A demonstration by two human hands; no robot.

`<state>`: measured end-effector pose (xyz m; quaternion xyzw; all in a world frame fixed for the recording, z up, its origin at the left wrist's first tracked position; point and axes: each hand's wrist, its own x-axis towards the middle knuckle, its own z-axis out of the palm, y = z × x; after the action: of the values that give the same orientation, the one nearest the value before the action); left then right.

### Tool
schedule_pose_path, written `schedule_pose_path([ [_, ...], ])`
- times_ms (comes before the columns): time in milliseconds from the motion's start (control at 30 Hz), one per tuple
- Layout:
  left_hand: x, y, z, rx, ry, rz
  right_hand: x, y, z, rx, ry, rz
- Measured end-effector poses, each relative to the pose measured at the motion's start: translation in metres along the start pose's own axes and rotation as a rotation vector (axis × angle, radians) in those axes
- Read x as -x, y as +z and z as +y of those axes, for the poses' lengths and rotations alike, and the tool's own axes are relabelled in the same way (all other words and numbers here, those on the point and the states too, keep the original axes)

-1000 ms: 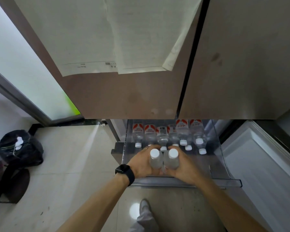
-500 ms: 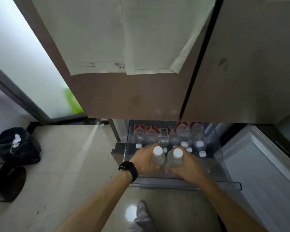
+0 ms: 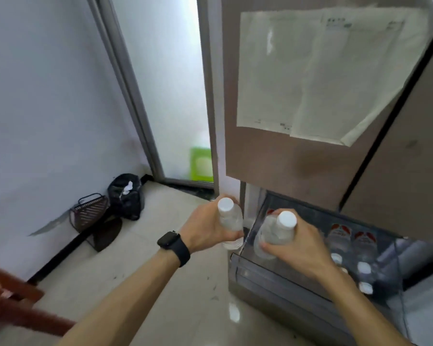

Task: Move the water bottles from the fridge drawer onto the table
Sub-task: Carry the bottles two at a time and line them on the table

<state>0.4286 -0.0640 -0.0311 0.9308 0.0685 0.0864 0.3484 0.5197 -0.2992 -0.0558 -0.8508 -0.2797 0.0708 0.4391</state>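
Observation:
My left hand [image 3: 208, 227] grips a clear water bottle [image 3: 230, 221] with a white cap, held upright above the floor just left of the fridge drawer [image 3: 280, 278]. My right hand [image 3: 298, 248] grips a second white-capped bottle [image 3: 276, 233] over the drawer's left front corner. Several more bottles with red labels [image 3: 350, 248] stand in the open transparent drawer, to the right of my right hand.
The brown fridge door [image 3: 298, 156] with taped papers [image 3: 318, 76] hangs above the drawer. A black bag [image 3: 126, 196] and a wire basket [image 3: 89, 213] sit by the white wall at left. A reddish wooden edge [image 3: 13, 303] shows at the bottom left. Pale floor tiles [image 3: 160, 290] lie below.
Both hands have lifted their bottles up out of the drawer and swung left. The view has turned left, showing the wall and the wooden edge.

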Motion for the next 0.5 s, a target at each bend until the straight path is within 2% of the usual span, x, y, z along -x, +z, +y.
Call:
schedule_pose_path([
  [233,0.128,-0.079,-0.057,-0.066,-0.243,0.243,0.006,0.098,-0.093,0.055,-0.241,-0.25],
  [500,0.363,-0.152,-0.127,-0.169,-0.5,0.405,0.096,0.261,-0.225,0.071,-0.5,-0.567],
])
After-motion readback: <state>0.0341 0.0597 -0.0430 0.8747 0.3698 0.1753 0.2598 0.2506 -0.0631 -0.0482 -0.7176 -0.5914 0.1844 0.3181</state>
